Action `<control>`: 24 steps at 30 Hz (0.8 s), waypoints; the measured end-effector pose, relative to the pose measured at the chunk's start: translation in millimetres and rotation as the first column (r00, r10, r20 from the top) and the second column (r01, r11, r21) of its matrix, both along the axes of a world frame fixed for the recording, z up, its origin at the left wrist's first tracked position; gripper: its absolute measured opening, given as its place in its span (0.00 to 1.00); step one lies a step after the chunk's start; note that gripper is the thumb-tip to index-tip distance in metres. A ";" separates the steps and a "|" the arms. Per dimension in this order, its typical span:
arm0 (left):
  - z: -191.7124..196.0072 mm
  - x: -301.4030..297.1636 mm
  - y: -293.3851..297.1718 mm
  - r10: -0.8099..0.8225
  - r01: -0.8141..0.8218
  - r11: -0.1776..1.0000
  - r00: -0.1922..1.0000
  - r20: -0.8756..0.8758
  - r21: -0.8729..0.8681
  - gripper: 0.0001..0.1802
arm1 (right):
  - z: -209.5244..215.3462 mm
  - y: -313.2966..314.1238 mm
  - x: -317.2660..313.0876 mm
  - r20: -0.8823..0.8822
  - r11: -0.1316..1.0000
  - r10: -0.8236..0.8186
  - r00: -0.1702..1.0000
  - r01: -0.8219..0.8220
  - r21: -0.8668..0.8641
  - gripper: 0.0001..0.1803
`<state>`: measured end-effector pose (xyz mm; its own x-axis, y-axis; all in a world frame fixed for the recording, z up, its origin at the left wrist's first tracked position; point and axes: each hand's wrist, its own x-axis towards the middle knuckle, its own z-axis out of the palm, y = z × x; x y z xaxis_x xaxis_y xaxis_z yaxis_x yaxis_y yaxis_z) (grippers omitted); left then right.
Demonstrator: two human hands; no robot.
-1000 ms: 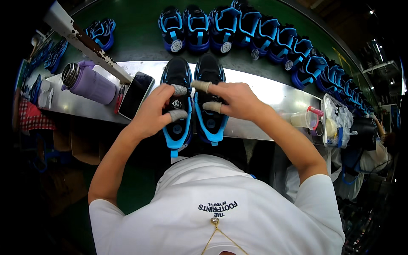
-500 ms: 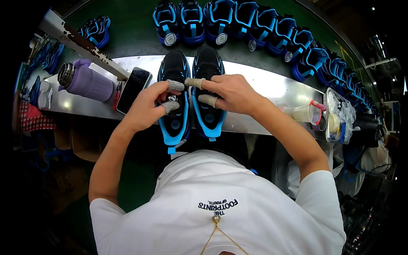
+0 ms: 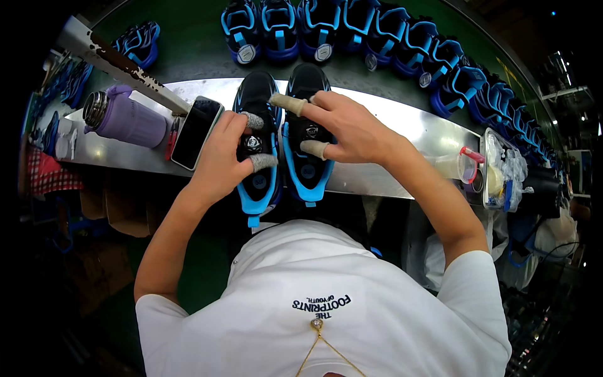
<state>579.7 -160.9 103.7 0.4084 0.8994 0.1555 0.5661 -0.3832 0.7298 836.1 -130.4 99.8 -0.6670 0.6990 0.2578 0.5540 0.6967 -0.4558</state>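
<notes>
Two black shoes with bright blue trim lie side by side, heels toward me: the left shoe (image 3: 256, 182) and the right shoe (image 3: 306, 173). Each has a round dial on its tongue. My left hand (image 3: 221, 151) rests at the left shoe, its grey-covered thumb and finger spread apart on either side of the left dial (image 3: 253, 144). Over the right shoe is my right hand (image 3: 355, 129), its beige-covered index finger stretched across to the left shoe's inner edge. Its covered thumb lies just below the right dial (image 3: 311, 131). My other fingers are partly hidden.
A phone (image 3: 197, 133), a red pen (image 3: 171, 138) and a purple bottle (image 3: 133, 119) are on the metal ledge (image 3: 377, 182) to the left. Right stand a plastic cup (image 3: 453, 167) and a tray of plastic bags (image 3: 499, 166). Similar shoes (image 3: 320, 31) line the green surface beyond.
The thumb and finger of my left hand have spread apart, baring the left dial. My right index finger has moved farther forward, and the right dial now shows.
</notes>
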 end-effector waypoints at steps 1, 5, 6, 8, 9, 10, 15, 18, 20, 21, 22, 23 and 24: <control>-3.4 1.2 2.2 0.022 -0.023 0.999 0.999 -0.034 -0.044 0.21 | -6.7 -0.1 -1.1 -0.010 0.997 0.044 0.999 -0.043 0.065 0.37; -9.7 -7.2 13.1 -0.067 0.084 0.945 0.996 0.063 -0.317 0.19 | -18.0 -1.4 0.1 0.155 0.999 0.027 0.988 -0.033 0.039 0.33; -11.4 -2.9 10.6 -0.066 0.083 0.944 0.996 0.063 -0.319 0.19 | -17.4 -2.8 4.7 0.155 0.999 0.028 0.987 -0.035 0.037 0.33; -13.9 9.6 1.2 -0.033 0.048 0.971 0.997 0.067 -0.233 0.20 | -12.8 -5.0 16.2 0.217 0.992 -0.023 0.976 0.049 -0.117 0.34; -12.4 18.0 -3.5 -0.033 0.035 0.995 0.999 0.024 -0.091 0.20 | -12.1 -5.0 22.8 0.154 0.989 0.004 0.988 0.019 -0.150 0.34; -9.9 25.9 -3.9 -0.033 0.035 0.995 0.999 0.024 -0.093 0.20 | -9.1 -4.1 29.7 0.155 0.988 0.004 0.988 0.019 -0.152 0.34; -11.7 32.3 11.1 -0.047 0.045 0.985 0.999 -0.005 -0.165 0.20 | -10.1 1.9 45.8 0.114 0.997 0.072 0.991 -0.075 0.020 0.37; -6.5 39.1 6.4 -0.065 0.099 0.938 0.992 0.113 -0.331 0.24 | -13.0 -2.1 50.6 0.187 0.999 0.036 0.982 -0.039 0.010 0.36; -0.7 47.8 0.1 -0.044 0.052 0.982 0.998 0.047 -0.182 0.26 | -10.1 -3.7 56.0 0.153 0.999 -0.008 0.988 0.015 -0.040 0.31; 5.0 52.3 -3.3 -0.021 0.024 0.986 1.000 0.020 -0.168 0.24 | -7.8 -1.9 57.5 0.075 0.997 0.009 0.997 -0.003 -0.074 0.31; 6.6 57.4 -6.2 -0.019 0.023 0.985 1.000 0.022 -0.169 0.24 | -7.6 -1.0 58.6 0.077 0.997 0.010 0.997 -0.005 -0.075 0.31; 7.7 62.6 -9.4 0.015 -0.015 1.000 1.000 -0.022 0.007 0.21 | -7.6 -0.3 59.4 0.026 0.999 0.026 0.999 -0.026 0.024 0.31; 9.6 68.8 -14.0 0.056 -0.044 0.982 0.997 -0.060 0.183 0.19 | -7.8 -0.1 59.8 -0.025 0.992 0.046 0.999 -0.042 0.122 0.31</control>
